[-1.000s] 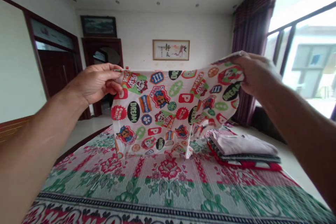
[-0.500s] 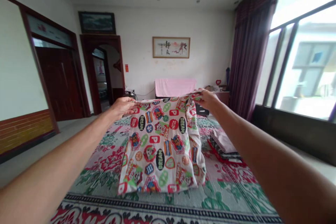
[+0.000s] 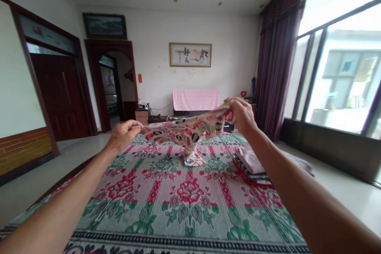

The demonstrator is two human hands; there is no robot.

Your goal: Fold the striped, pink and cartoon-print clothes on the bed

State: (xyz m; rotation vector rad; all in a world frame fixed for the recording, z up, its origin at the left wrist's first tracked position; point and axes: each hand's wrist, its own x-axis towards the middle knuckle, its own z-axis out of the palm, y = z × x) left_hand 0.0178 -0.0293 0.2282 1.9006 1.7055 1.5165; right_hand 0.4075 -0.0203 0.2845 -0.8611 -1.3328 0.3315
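Seen from my head, everything is placed around the bed (image 3: 190,210), which has a red and green flowered cover. My left hand (image 3: 123,135) reaches out over the bed's left half, thumb and fingers pinched closed on one end of the printed garment (image 3: 190,127); my right hand (image 3: 242,115) is over the bed's right half and a little higher, closed in the same way on the other end. The printed garment hangs in the air above the far middle of the bed, pulled almost flat between the two hands; a loose part droops from its middle toward the cover, and I cannot tell whether it touches.

A stack of folded clothes (image 3: 253,162) lies on the bed's right edge, below my right forearm. Beyond the foot of the bed a pink cloth (image 3: 196,100) covers some low furniture against the wall; a purple curtain (image 3: 274,71) hangs to the bed's right.

I judge my hold to be thin, only a pinch at each end. If one hand slips, that end would drop and the cloth would land crumpled on the bed. The drooping part could bunch under the rest if it comes down first; a low sweep of my right arm could push the stack askew.
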